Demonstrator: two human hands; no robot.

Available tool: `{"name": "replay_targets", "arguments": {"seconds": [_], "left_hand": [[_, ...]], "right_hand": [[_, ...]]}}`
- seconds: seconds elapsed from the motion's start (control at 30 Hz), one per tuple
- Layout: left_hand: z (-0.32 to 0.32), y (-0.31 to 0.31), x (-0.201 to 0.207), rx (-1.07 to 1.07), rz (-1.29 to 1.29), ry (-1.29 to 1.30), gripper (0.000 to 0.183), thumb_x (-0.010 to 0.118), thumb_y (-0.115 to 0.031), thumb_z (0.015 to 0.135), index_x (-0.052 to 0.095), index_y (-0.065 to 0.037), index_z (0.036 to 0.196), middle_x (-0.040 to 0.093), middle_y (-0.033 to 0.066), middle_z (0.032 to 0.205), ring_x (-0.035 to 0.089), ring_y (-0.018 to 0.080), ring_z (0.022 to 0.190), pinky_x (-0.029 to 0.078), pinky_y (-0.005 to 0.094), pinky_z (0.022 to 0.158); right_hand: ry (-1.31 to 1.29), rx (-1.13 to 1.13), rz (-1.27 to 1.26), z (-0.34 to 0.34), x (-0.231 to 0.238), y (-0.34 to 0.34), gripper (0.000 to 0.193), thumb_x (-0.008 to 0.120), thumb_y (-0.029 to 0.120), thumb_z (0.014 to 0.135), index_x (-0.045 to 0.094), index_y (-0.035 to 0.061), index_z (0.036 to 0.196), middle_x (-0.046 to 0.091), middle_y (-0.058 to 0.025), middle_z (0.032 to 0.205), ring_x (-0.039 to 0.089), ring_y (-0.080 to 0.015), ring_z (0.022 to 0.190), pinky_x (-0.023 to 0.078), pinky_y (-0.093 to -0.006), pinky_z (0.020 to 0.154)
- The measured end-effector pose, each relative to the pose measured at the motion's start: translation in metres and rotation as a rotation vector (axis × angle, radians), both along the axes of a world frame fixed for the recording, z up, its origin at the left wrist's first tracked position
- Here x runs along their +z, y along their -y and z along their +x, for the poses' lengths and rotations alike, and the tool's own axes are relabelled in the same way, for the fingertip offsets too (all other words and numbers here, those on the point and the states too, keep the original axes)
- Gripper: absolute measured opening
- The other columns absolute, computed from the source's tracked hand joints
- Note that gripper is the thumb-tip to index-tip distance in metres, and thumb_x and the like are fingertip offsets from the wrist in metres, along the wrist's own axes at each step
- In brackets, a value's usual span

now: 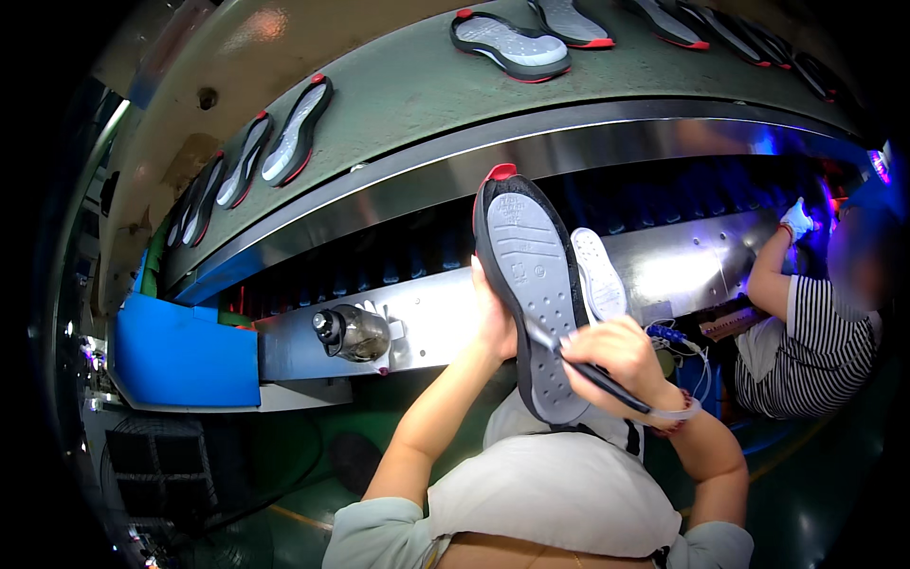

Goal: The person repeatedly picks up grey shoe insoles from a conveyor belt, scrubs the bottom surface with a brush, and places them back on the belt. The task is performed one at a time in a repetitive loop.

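Note:
My left hand point(495, 313) grips a shoe sole point(531, 242) by its left edge and holds it tilted up in front of me. The sole has a grey dotted face, a black rim and a red tip at its far end. My right hand point(621, 356) is closed round a slim brush point(607, 381) with a black handle. The brush's tip touches the grey face in the lower half of the sole. Just behind the sole's right edge, a smaller pale sole-shaped piece point(599, 273) with holes shows in part; what it rests on is hidden.
Beyond a steel ledge point(436, 318) runs a green conveyor belt point(398, 104) carrying several soles point(299, 133). A dark bottle point(353, 334) stands on the ledge beside a blue panel point(185, 351). At the right, a co-worker in a striped shirt point(829, 341) reaches out a gloved hand point(798, 218).

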State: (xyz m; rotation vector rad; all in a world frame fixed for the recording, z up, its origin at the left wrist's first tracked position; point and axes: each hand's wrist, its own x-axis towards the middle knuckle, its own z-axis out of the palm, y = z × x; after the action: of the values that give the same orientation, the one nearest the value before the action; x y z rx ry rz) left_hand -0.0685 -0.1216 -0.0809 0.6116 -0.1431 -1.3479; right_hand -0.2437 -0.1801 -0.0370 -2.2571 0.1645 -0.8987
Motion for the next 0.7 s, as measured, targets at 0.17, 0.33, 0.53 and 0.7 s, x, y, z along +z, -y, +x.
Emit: {"name": "replay_targets", "arguments": {"seconds": [0.17, 0.33, 0.53, 0.7], "left_hand": [[-0.012, -0.006, 0.013, -0.118, -0.073, -0.023, 0.091, 0.017, -0.077, 0.074, 0.032, -0.009, 0.133, 0.045, 0.0129, 0.126, 0.047, 0.0276, 0.112, 0.039, 0.0423, 0.094], [-0.029, 0.006, 0.024, -0.292, -0.151, -0.146, 0.092, 0.016, -0.077, 0.074, 0.028, -0.007, 0.133, 0.043, 0.0170, 0.126, 0.047, 0.0304, 0.111, 0.040, 0.0434, 0.093], [-0.012, 0.006, 0.011, -0.139, -0.311, -0.304, 0.086, 0.017, -0.072, 0.079, 0.032, -0.006, 0.131, 0.044, 0.0152, 0.125, 0.047, 0.0298, 0.111, 0.038, 0.0417, 0.095], [-0.020, 0.004, 0.035, 0.056, 0.072, 0.201, 0.087, 0.015, -0.074, 0.078, 0.034, -0.007, 0.131, 0.046, 0.0123, 0.123, 0.046, 0.0248, 0.111, 0.038, 0.0369, 0.094]], "right_hand": [[0.068, 0.110, 0.362, -0.005, 0.024, 0.037, 0.016, 0.068, 0.001, 0.066, 0.064, 0.0007, 0.082, 0.064, -0.0104, 0.079, 0.063, -0.0148, 0.071, 0.050, -0.0255, 0.064], [0.194, -0.078, 0.469, 0.028, 0.031, 0.062, 0.011, 0.064, 0.004, 0.071, 0.064, -0.0018, 0.080, 0.065, -0.0088, 0.076, 0.062, -0.0126, 0.069, 0.048, -0.0229, 0.062], [0.111, 0.301, 0.645, 0.013, 0.036, 0.046, 0.013, 0.066, 0.002, 0.072, 0.065, -0.0018, 0.084, 0.064, -0.0074, 0.075, 0.060, -0.0100, 0.065, 0.048, -0.0211, 0.058], [0.062, 0.213, 0.567, 0.015, 0.027, 0.058, 0.015, 0.066, 0.003, 0.071, 0.065, -0.0018, 0.085, 0.065, -0.0085, 0.080, 0.061, -0.0125, 0.073, 0.048, -0.0237, 0.065]]}}
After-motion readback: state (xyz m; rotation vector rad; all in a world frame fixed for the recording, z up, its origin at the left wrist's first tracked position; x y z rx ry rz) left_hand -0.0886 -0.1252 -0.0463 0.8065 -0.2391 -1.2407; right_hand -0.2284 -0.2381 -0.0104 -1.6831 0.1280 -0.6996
